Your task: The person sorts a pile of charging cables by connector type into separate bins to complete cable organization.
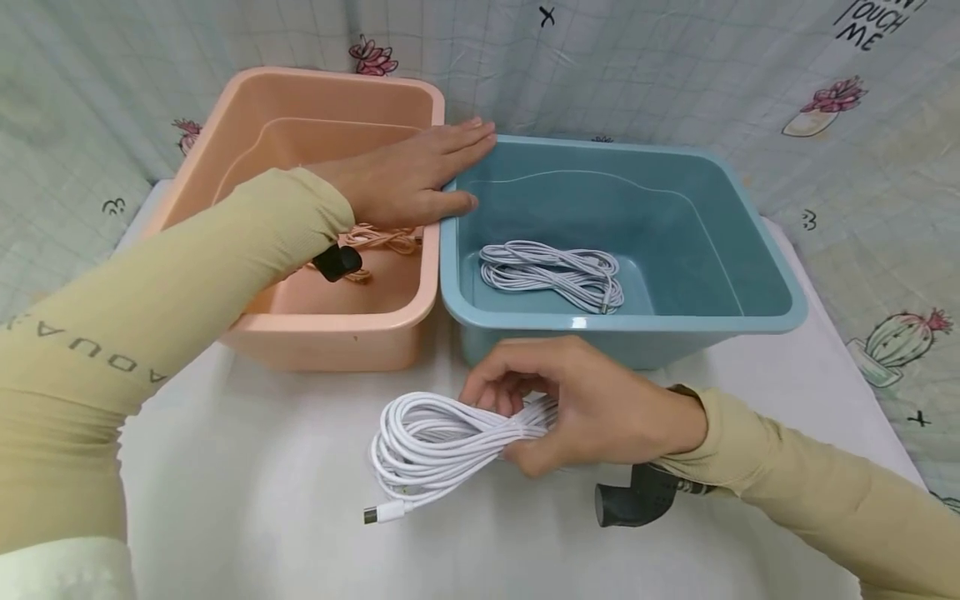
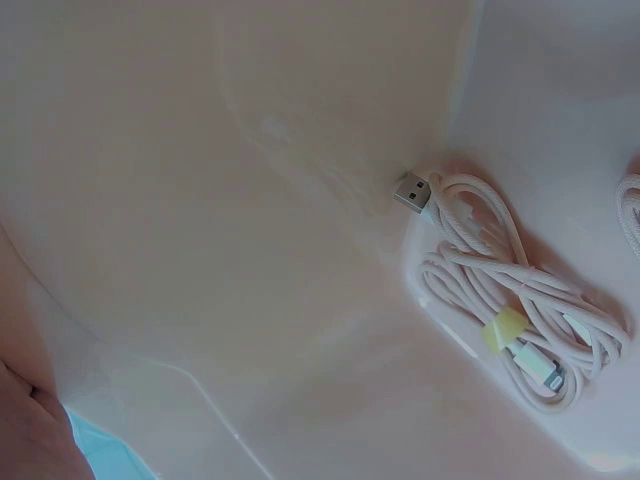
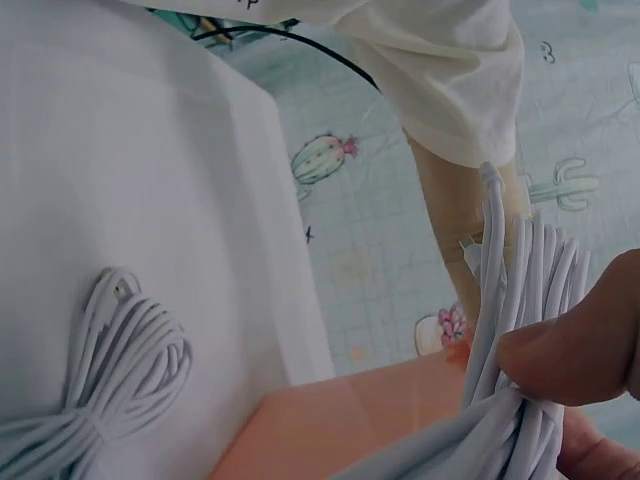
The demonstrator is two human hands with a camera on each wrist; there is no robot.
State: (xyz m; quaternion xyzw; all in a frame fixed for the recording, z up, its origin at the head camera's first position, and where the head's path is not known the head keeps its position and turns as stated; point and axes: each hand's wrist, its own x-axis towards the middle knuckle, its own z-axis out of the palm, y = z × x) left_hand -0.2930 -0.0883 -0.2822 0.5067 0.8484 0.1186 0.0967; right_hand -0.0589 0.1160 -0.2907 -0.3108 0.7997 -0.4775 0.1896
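Note:
My right hand grips a looped bundle of white USB cable above the white table, in front of the blue bin. A connector hangs off the bundle's left end. In the right wrist view my thumb presses on the gathered strands. With fingers stretched out, my left hand rests across the adjoining rims of the peach bin and the blue one. Another white cable bundle lies on the blue bin's floor. Below my left wrist, orange-looking cables lie inside the peach bin, partly hidden.
A further white cable bundle lies on the white table in the right wrist view. One coiled cable in the peach bin shows a USB plug and a yellow tie. Behind both bins hangs a patterned curtain.

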